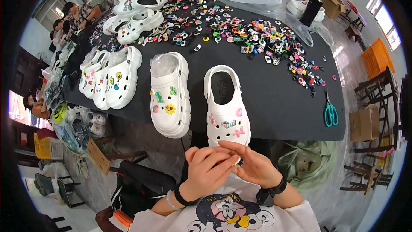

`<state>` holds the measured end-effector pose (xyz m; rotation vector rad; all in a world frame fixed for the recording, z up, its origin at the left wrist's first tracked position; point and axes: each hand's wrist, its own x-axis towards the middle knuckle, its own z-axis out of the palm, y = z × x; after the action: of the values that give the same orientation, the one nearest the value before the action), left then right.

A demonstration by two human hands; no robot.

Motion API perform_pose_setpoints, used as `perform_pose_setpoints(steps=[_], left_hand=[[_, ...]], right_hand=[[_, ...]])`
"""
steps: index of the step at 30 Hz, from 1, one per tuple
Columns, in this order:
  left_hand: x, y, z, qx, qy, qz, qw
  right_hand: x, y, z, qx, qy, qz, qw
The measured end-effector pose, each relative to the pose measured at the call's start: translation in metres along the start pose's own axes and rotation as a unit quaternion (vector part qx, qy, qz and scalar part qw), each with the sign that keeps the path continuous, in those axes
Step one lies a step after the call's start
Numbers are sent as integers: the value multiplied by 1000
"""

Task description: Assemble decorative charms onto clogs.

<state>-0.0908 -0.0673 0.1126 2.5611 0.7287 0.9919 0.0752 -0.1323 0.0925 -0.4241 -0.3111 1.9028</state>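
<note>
My left hand and my right hand meet just in front of the table's near edge. Between their fingertips they pinch a small shoe charm, mostly covered, with dark and yellow parts showing. Right beyond my fingers lies a white clog, its toe toward me, with pink charms and a bluish lettered charm on top. To its left is another white clog bearing a dinosaur, a sun and other charms, with clear plastic stuffed in its opening.
Loose charms are spread over the black table. Teal-handled scissors lie near its right edge. Decorated white clogs stand on the left, more behind. A black bottle and plastic sheeting are at the back right.
</note>
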Motion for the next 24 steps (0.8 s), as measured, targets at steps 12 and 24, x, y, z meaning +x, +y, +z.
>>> perform_pose_setpoints(steps=[12, 24], left_hand=[[-10, -47, 16, 36, 100, -29, 994], [-14, -48, 24, 14, 90, -21, 996]], right_hand=[[-21, -20, -16, -269, 141, -123, 945], [-11, -18, -28, -266, 132, -122, 947]])
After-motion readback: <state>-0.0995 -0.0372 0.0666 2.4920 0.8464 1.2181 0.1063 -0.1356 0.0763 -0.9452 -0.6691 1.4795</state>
